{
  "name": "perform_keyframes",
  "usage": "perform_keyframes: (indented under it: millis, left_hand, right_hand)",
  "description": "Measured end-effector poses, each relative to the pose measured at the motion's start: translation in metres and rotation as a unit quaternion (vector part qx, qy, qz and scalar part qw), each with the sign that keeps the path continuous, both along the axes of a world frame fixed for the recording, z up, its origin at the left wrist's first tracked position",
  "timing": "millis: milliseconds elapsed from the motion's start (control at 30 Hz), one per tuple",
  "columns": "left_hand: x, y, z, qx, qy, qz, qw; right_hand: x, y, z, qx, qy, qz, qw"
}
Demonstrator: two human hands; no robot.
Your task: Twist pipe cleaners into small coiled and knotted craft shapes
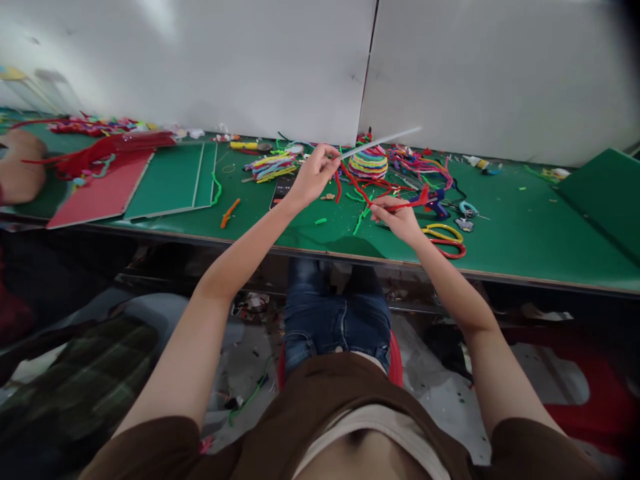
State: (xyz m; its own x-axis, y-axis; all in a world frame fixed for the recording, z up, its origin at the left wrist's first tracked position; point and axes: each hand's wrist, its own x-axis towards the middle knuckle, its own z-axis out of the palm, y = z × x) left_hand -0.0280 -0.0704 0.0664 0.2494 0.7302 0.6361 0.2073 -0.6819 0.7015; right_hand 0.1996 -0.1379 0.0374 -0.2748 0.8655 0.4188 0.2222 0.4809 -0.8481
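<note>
A pale wall of 2 boards backs a long green surface that runs across the view, with a red mat and a green mat lying on its left part. Another person's hand rests at the far left edge, near a heap of red strands. Toward the middle lie a bundle of coloured stems, a striped coil and, just right of it, a tangle of stems; yellow and red scissors lie near the front edge. The left hand is closed in a pinch on the near end of a white stick, whose long axis rises up and to the right, away from that hand and above the coil. The right hand is lower and nearer the body, closed on a red stem that runs right from its fingers. The 2 hands are apart, the stick above and left of the right hand.
</note>
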Motion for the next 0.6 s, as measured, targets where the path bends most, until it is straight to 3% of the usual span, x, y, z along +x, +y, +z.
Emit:
perform_keyframes:
  millis: [200,300,600]
  left_hand:
    - [0.01,0.0,0.0,0.059,0.008,0.061,0.996]
    - [0.013,-0.003,0.003,0.053,0.011,0.061,0.997]
    - [0.02,-0.017,0.007,-0.097,-0.011,-0.025,0.995]
  right_hand:
    - [0.0,-0.009,0.005,0.084,-0.135,-0.032,0.987]
    - [0.0,-0.007,0.0,0.102,-0.18,-0.049,0.977]
    - [0.009,0.013,-0.028,0.034,-0.098,-0.065,0.993]
